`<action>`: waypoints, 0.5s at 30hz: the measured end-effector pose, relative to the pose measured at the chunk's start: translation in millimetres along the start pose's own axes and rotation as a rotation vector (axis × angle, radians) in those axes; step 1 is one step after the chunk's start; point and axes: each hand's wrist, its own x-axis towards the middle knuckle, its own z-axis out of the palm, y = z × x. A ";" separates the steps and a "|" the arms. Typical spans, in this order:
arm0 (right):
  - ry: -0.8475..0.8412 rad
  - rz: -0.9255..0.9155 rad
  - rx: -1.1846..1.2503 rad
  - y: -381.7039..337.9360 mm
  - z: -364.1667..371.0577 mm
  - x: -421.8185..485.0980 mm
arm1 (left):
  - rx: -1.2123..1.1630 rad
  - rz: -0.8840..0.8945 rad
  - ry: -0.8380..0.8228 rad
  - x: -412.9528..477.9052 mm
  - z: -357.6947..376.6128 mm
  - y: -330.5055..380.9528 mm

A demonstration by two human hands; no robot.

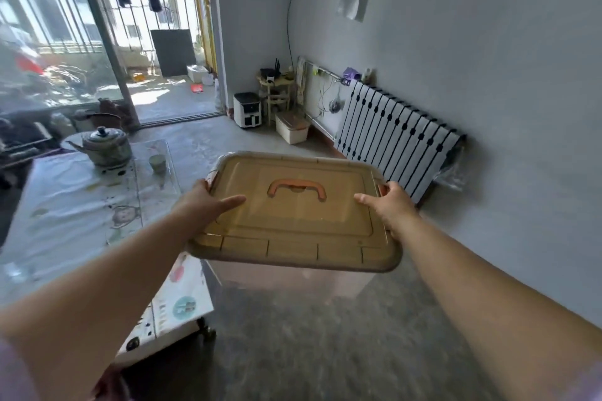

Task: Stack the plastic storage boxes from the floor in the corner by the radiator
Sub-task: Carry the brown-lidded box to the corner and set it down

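I hold a large clear plastic storage box [293, 225] with a brown see-through lid and an orange handle up in the air in front of me. My left hand [203, 202] grips its left side and my right hand [387, 205] grips its right side, thumbs lying on the lid. A smaller white storage box [292, 128] with a brown lid stands on the floor ahead, in the corner to the left of the black-and-white radiator [395, 137] on the right wall.
A low table [81, 205] with a patterned cloth, a kettle [106, 145] and a cup [158, 163] stands on my left. A white appliance [247, 109] and a small wooden stand [277, 91] fill the far corner. Bare concrete floor [293, 335] lies between me and the radiator.
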 end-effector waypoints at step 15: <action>-0.154 -0.083 0.012 -144.5 125.7 332.7 | -0.013 -0.137 0.068 326.1 -26.0 46.0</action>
